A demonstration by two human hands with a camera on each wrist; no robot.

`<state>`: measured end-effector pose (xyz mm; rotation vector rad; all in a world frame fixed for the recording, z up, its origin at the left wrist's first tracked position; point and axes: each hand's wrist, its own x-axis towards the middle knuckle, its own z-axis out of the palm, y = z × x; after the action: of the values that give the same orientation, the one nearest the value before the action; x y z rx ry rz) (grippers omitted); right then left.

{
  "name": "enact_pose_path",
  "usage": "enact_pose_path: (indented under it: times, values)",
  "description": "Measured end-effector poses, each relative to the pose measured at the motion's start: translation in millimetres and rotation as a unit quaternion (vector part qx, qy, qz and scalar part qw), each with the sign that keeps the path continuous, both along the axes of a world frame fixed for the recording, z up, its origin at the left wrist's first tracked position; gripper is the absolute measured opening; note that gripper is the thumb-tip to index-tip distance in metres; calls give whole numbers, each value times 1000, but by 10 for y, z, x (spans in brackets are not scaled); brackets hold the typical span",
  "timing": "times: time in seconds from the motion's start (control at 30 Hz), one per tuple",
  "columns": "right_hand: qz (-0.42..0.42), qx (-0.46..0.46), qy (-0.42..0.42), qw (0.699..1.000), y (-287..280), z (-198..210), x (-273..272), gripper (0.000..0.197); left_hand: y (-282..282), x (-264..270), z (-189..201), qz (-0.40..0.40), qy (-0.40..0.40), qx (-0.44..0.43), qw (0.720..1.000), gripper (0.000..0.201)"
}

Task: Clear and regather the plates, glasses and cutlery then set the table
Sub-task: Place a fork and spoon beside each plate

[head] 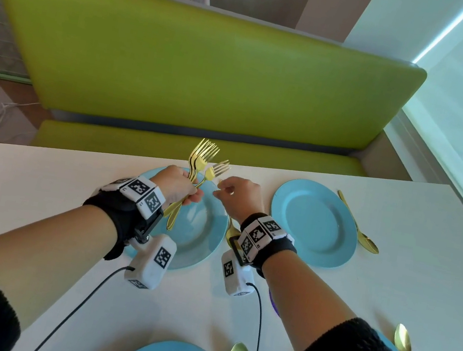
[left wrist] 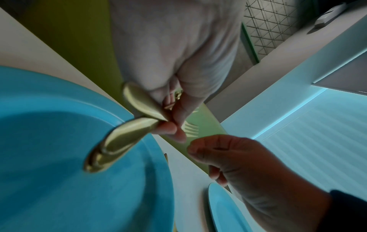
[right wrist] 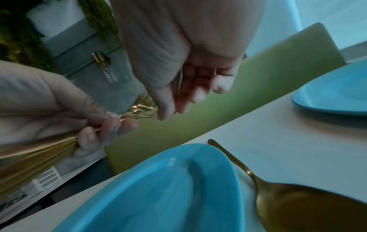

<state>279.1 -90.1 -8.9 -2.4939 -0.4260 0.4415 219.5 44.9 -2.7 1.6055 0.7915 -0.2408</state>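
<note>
Gold forks (head: 200, 164) bunched upright in left hand (head: 178, 184), fingers curled round handles, likely for dealing out. Beneath, blue plate (head: 202, 231) on white counter (head: 8, 184). Right hand (head: 237, 194) loosely curled, empty, reaching toward forks.

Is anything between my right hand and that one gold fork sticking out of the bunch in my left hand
Nothing visible. The right hand hangs just beside the splayed gold fork, with only open air between them above the blue round plate; the left hand grips the bunch.

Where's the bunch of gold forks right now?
In the head view, the gold forks are held upright in the left hand, above the far-left blue plate, with the right hand just beside them.
</note>
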Motion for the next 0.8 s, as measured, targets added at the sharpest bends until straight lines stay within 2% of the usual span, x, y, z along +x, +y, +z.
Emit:
enact_pose_path:
  times: [0.17, 0.3, 0.43, 0.53, 0.67, 0.8]
  values:
    - [102, -4, -44, 994, -8, 60, -65, 23, -60, -52, 44, -84, 12, 14, 996, 15]
    - [171, -60, -54, 982, -62, 50, -94, 23, -134, -104, 86, -150, 14, 42, 988, 13]
    - [214, -88, -59, 971, -116, 88, -120, 23, -174, -118, 88, -166, 18, 60, 984, 15]
    - [233, -112, -74, 963, -141, 164, -118, 23, -207, -104, 62, -151, 12, 34, 988, 15]
    - [210, -149, -64, 964, -305, 227, 22, 21, -148, -40, 58, -96, -16, 67, 993, 23]
    - [64, -159, -16, 985, -577, 144, 246, 19, -40, 12, 70, -3, -38, 92, 995, 27]
